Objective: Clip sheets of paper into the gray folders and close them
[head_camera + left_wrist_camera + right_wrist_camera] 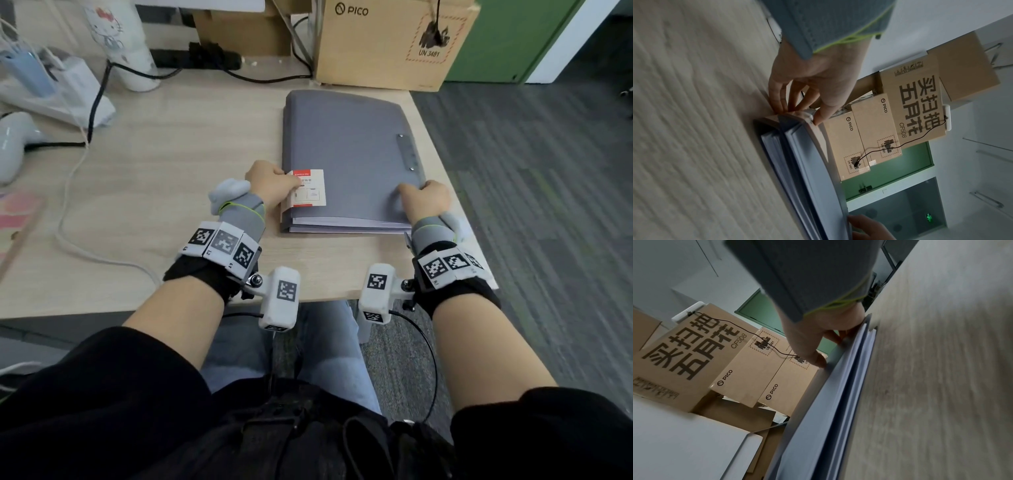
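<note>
On the right part of the wooden desk [171, 171], near its right edge, lies a stack of gray folders [346, 144], covers shut, with white sheets of paper [346, 224] showing as thin layers along the near edge. The left hand [270, 181] grips the stack's left edge beside the red-and-white label [308, 188]; the left wrist view shows the fingers [781, 100] pressed together under the top cover's edge while the thumb bears on top, pinching that cover. The right hand [426, 198] holds the near right corner, thumb flat on the cover and the remaining fingers curled over the right edge; the right wrist view shows the thumb tip [819, 361] pressing the cover down. This two-sided hold appears intended to keep the cover and the sheets aligned, either to square the stack or to lift the top folder clear; which of the two cannot be told. The metal clip bar [407, 152] sits along the right side of the top cover. A cardboard box [390, 41] stands just behind the stack, and cables [96, 99] trail across the left of the desk.
</note>
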